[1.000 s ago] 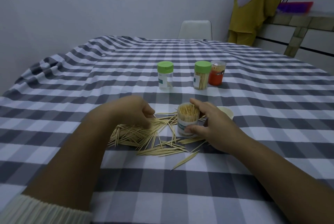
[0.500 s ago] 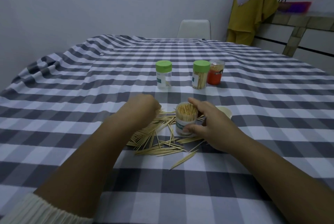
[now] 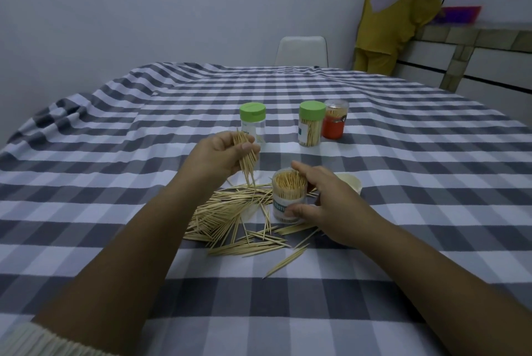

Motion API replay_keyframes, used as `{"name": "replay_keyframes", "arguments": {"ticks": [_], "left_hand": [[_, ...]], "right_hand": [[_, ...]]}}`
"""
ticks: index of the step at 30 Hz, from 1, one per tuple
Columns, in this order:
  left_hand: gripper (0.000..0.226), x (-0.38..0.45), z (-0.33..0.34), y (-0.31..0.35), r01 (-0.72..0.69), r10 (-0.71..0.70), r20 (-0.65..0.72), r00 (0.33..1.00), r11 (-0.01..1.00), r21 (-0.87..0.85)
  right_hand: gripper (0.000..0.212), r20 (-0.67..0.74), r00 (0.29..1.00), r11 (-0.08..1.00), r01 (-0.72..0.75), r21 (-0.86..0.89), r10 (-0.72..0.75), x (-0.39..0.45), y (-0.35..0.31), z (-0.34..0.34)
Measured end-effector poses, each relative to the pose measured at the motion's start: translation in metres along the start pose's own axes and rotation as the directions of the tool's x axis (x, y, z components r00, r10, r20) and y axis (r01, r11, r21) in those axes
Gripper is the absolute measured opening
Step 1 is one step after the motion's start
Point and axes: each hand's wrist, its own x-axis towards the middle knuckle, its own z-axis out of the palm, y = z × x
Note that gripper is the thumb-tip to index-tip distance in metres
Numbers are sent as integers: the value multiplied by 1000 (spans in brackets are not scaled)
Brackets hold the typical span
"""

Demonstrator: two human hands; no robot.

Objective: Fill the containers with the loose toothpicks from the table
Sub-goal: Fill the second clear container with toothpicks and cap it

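left hand (image 3: 220, 154): raised over the checked cloth (image 3: 115, 183), fingers pinched round a bundle (image 3: 247, 158), tips down. right hand (image 3: 325, 206): thumb and fingers wrapped round the open jar (image 3: 288, 197), packed upright. loose toothpicks (image 3: 230, 217): scattered on the cloth beside the jar.

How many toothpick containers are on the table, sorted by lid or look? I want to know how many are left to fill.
Green-lidded containers: 2, the near-empty one behind the left hand, and a full one.
Red-labelled container: 1.
Open container held by the right hand: 1.
Total: 4.
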Motion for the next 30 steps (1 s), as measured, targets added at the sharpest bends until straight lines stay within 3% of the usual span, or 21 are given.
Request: {"name": "replay_keyframes", "arguments": {"ticks": [7,12,15,22,30], "left_hand": [[11,-2,11,3,-160,142,-94,985,959,-235],[13,-8,24,7,-202,188,-73,979,905,-374],[13,-12,33,5,-214,222,-9,975,930,-300],[11,-15,40,-4,-174,170,60,984,982,79],[10,-18,40,-2,-137,121,130,984,983,121]], "right_hand": [[78,-1,1000,1000,-5,8,5,1,0,1],[78,4,1000,1000,-10,6,10,1,0,0],[79,1,1000,1000,-6,12,6,0,0,0],[75,-13,1000,999,28,25,-27,0,-1,0],[75,-10,999,999,39,24,-38,0,1,0]]}}
